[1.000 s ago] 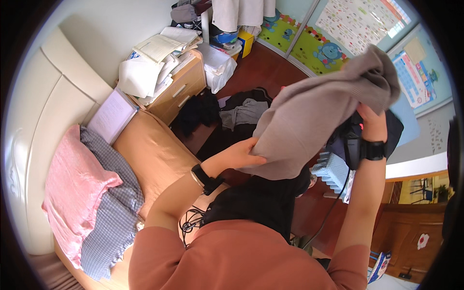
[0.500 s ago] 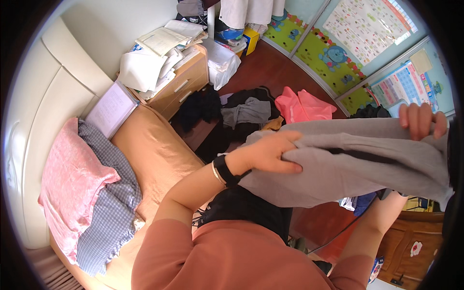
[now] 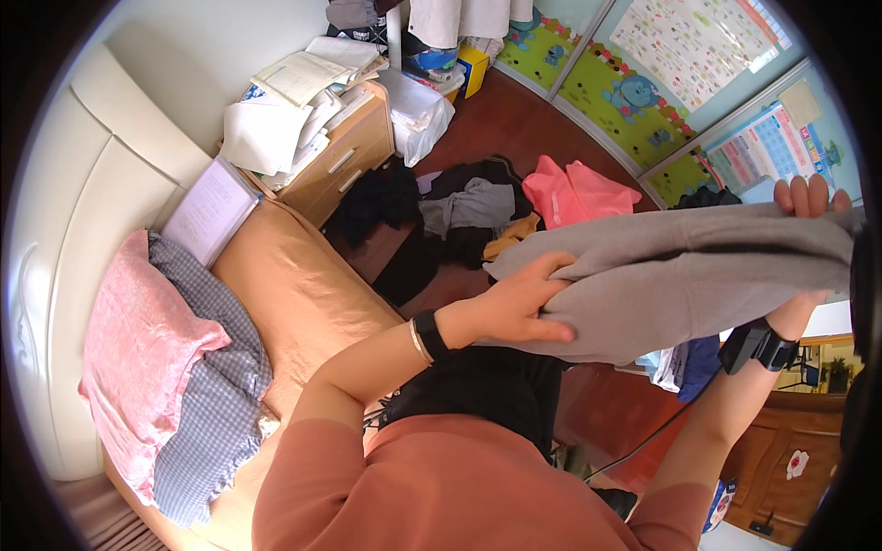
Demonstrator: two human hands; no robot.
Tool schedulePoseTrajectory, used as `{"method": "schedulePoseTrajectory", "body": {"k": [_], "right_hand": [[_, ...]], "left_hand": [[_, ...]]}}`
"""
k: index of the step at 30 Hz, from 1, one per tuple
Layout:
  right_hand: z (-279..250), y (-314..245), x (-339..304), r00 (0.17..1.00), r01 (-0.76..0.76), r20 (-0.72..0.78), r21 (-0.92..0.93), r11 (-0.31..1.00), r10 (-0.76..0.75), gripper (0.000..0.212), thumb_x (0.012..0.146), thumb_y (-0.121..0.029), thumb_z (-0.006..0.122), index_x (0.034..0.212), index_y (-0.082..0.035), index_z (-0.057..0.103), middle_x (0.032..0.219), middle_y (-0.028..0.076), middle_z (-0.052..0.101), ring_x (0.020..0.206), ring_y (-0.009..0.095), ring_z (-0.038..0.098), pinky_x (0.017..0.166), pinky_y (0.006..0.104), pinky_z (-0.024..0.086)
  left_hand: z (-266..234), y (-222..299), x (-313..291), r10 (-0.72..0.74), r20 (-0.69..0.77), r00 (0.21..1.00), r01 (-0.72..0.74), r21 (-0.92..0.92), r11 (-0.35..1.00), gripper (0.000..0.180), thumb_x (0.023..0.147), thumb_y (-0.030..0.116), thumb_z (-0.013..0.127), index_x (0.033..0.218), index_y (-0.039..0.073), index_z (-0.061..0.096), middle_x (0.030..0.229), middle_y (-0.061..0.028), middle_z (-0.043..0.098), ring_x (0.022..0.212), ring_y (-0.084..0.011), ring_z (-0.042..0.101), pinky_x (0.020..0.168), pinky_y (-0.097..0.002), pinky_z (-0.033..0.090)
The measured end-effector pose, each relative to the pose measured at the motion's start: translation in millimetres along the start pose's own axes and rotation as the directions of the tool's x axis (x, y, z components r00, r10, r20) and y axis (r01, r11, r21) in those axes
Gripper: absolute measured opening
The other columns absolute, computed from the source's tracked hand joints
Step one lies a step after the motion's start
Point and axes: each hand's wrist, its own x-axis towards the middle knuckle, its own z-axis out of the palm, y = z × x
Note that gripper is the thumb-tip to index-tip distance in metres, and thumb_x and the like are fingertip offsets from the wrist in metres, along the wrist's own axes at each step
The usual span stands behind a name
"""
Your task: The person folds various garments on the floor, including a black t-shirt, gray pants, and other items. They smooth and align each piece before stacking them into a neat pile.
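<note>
A long piece of soft grey clothing, apparently a pair of trousers (image 3: 680, 289), is stretched sideways in front of my body with a lengthwise fold between its two layers. My left hand (image 3: 516, 301) grips it near its left end, thumb on top and the other fingers partly tucked into the cloth. At the far right my right hand (image 3: 810, 196) has its fingers curled over the upper edge of the cloth; the palm and thumb are hidden. Black bands sit on both wrists.
Clothes lie on the floor ahead, among them a pink garment (image 3: 579, 193), a grey one (image 3: 470, 208) and dark ones (image 3: 377, 204). Left is a bed (image 3: 294, 275) with a pink pillow (image 3: 147, 358). A wooden nightstand (image 3: 344, 165) carries stacked papers. A brown wooden cabinet (image 3: 776, 459) stands right.
My right hand has moved slightly up and right, pulling the grey trousers straighter. The gap between the layers has narrowed. My left hand keeps nearly the same place.
</note>
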Motion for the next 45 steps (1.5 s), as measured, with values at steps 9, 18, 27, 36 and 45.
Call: {"method": "schedulePoseTrajectory", "body": {"k": [9, 18, 27, 36, 45], "right_hand": [[-7, -36, -31, 0.986, 0.040, -0.156, -0.092, 0.995, -0.054, 0.023, 0.095, -0.026, 0.035, 0.075, -0.017, 0.042, 0.066, -0.002, 0.033, 0.064, 0.011, 0.029, 0.071, 0.0285, 0.029], [-31, -36, -40, 0.830, 0.217, -0.418, -0.367, 0.904, -0.369, 0.041, 0.081, -0.012, 0.060, 0.119, -0.002, 0.049, 0.113, 0.013, 0.057, 0.099, 0.023, 0.058, 0.083, 0.0346, 0.051], [-51, -67, -47, 0.935, 0.154, -0.241, -0.387, 0.909, -0.260, 0.030, 0.084, -0.018, 0.059, 0.109, -0.001, 0.055, 0.107, 0.009, 0.061, 0.094, 0.020, 0.061, 0.083, 0.0313, 0.050], [-3, -86, -53, 0.895, -0.087, 0.425, -0.131, 0.988, 0.135, 0.020, 0.094, -0.033, 0.042, 0.102, -0.017, 0.052, 0.081, -0.002, 0.044, 0.073, 0.012, 0.041, 0.076, 0.0282, 0.035], [25, -112, -67, 0.837, -0.068, 0.501, -0.305, 0.950, 0.221, 0.014, 0.093, -0.026, 0.047, 0.099, -0.017, 0.057, 0.075, 0.000, 0.055, 0.072, 0.011, 0.056, 0.074, 0.0253, 0.042]], "left_hand": [[-10, 54, -14, 0.099, 0.242, 0.965, -0.116, 0.058, 0.992, 0.034, 0.069, 0.036, 0.070, 0.078, 0.004, 0.061, 0.086, -0.0132, 0.047, 0.080, -0.0319, 0.049, 0.069, -0.0383, 0.041], [9, 22, -30, 0.067, 0.597, 0.800, -0.167, 0.113, 0.980, 0.023, 0.058, 0.024, 0.071, 0.071, 0.007, 0.063, 0.076, -0.0088, 0.051, 0.078, -0.0290, 0.052, 0.070, -0.0381, 0.043], [-2, -3, -18, -0.340, 0.129, 0.931, 0.339, 0.030, 0.940, 0.026, 0.073, 0.006, 0.061, 0.097, -0.001, 0.060, 0.090, -0.0157, 0.060, 0.080, -0.0342, 0.057, 0.075, -0.0340, 0.046], [22, -35, 12, -0.249, 0.187, 0.950, 0.219, 0.165, 0.962, 0.012, 0.074, 0.009, 0.063, 0.080, 0.001, 0.056, 0.110, -0.0145, 0.053, 0.083, -0.0310, 0.056, 0.071, -0.0326, 0.046], [41, -36, 47, -0.076, 0.437, 0.896, 0.075, 0.020, 0.997, 0.014, 0.066, 0.011, 0.061, 0.074, -0.001, 0.057, 0.120, -0.0115, 0.049, 0.094, -0.0288, 0.055, 0.073, -0.0345, 0.046]]}}
